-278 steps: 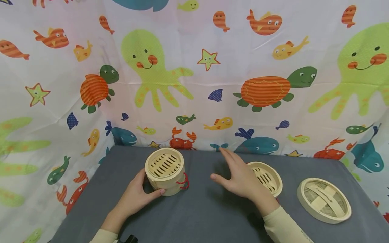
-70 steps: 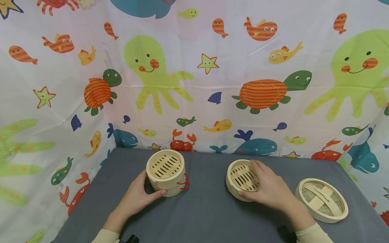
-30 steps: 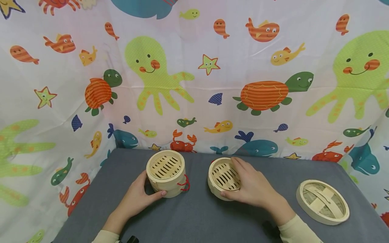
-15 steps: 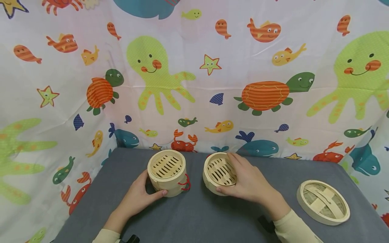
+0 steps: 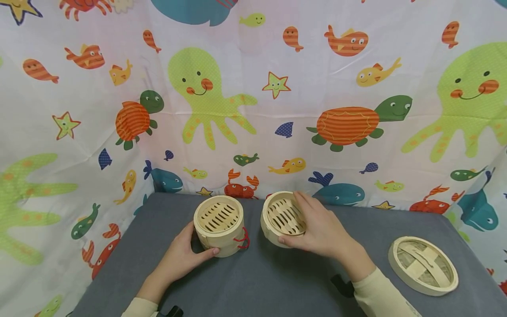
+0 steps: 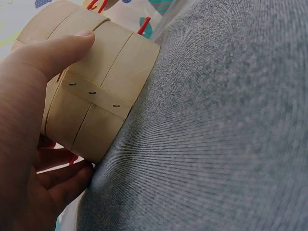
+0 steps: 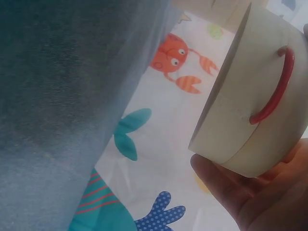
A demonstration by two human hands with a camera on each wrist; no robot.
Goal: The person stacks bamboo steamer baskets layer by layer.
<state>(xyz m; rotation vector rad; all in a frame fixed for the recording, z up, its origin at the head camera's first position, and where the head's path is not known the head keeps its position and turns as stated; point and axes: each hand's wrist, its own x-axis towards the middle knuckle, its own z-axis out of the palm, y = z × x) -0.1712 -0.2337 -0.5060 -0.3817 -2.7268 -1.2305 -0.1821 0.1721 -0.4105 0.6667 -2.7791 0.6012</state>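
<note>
Two hands are at work over one grey bench [image 5: 253, 286], and each grips one piece of bamboo steamer. The left hand [image 5: 184, 254] holds a round bamboo steamer stack [image 5: 219, 224], its thumb across the near wall and its fingers curled round the far side; the stack stands on the bench. Two red handles [image 5: 247, 237] show on its right side, and three staples [image 6: 92, 93] run along a lapped strip of its wall in the left wrist view. The right hand [image 5: 321, 231] grips one bamboo steamer basket [image 5: 283, 220] by its rim and wall, raised off the bench, near the stack and apart from it. One red handle loop [image 7: 284, 82] shows on this basket in the right wrist view. Both slotted floors, one in each piece, face up. One round steamer lid [image 5: 423, 266] with one strap across its top lies on the bench to the right, well apart from both hands. Behind hangs one white printed curtain [image 5: 293, 101], with two turtles [image 5: 348, 125] and two smiling octopuses [image 5: 200, 81] among its sea creatures
</note>
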